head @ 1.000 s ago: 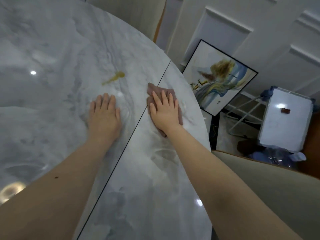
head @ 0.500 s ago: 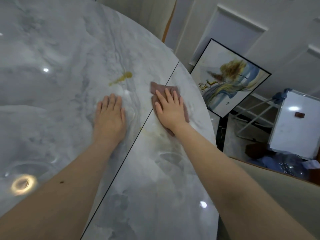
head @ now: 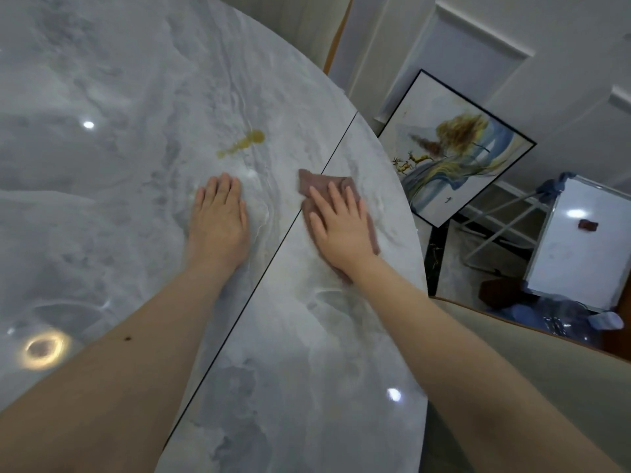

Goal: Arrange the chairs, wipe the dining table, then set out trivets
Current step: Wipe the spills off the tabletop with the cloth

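- Two hands lie flat on the grey marbled table (head: 102, 199), both my arms reaching in from the lower edge of the view.
- My left hand (head: 220, 220) rests palm down on the bare tabletop, fingers straight and close together, holding nothing.
- My right hand (head: 341, 223) presses palm down on a brownish-pink cloth (head: 309, 180), fingers straight and slightly spread; the cloth shows beyond the fingertips and along both sides of the hand.
- A dark seam (head: 273, 254) runs diagonally across the table; my left hand lies on one side of it, and the cloth straddles it, with my right hand mostly on the other side.
- A yellow spill (head: 244, 143) sits on the table just beyond my left fingertips, apart from the cloth.
- A chair (head: 546, 387) with a pale back stands just beside the curved table edge at lower right.
- A framed painting (head: 454, 148) leans against the panelled wall (head: 563, 73), on the floor past the table.
- A small whiteboard (head: 587, 244) stands near the painting, with a dark eraser (head: 589, 225) on it.
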Motion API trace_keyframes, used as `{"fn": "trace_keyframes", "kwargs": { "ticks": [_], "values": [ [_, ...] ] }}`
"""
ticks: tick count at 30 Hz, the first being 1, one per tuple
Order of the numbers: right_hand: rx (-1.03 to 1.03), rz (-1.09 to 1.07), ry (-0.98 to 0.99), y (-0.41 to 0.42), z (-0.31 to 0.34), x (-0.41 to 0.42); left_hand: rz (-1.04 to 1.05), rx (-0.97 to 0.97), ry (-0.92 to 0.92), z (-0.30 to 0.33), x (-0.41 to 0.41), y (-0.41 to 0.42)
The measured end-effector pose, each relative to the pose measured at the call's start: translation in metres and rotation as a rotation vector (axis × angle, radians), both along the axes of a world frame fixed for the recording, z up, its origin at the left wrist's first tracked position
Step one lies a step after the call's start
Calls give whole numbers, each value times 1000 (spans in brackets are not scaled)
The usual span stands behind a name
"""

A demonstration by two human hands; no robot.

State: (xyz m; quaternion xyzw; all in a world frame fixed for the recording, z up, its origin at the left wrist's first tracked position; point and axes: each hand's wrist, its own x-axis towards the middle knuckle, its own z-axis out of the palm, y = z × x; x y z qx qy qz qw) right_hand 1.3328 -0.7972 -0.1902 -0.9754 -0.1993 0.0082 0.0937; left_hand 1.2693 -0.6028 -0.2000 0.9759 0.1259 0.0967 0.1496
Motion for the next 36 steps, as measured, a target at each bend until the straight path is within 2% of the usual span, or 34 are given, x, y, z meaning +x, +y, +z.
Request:
{"fn": "trace_keyframes", "kwargs": {
  "ticks": [1,3,5,7,9,11,14,16,17,19,21,22,24,27,32,36],
  "values": [
    [22,38,-26,10,-1,-17,-4,-7,-7,0,0,0],
    [27,249,-73,10,-3,-65,-12,-15,-21,-1,0,1],
    [-15,455,-35,-17,0,-107,-13,-9,-22,-1,0,1],
    [-21,542,8,-52,6,-104,-11,-12,-12,0,0,1],
    [-64,467,-26,-74,6,-66,-11,-7,-1,1,-1,0],
    [-61,251,-17,-74,5,-20,-5,-6,-3,1,-1,-1],
    [-25,-53,25,-37,5,20,3,-2,0,-1,1,-1],
    [-23,-92,25,-8,4,14,5,-14,-17,-1,1,-1],
    [-12,-38,7,-1,2,1,2,-30,-29,-2,0,-1],
    [-20,211,-11,-7,3,-35,-4,-80,-68,-1,0,1],
    [-81,449,34,-38,6,-55,19,-157,-120,1,1,5],
    [-95,490,48,-54,8,-48,37,-184,-143,2,2,7],
    [-100,390,34,-70,11,-15,72,-172,-201,5,8,16],
    [-70,138,54,-45,10,42,135,-90,-239,12,26,42],
    [-45,-100,38,36,4,114,225,41,-59,4,40,87],
    [-34,-155,93,105,6,150,235,72,-42,-6,42,91]
  ]
}}
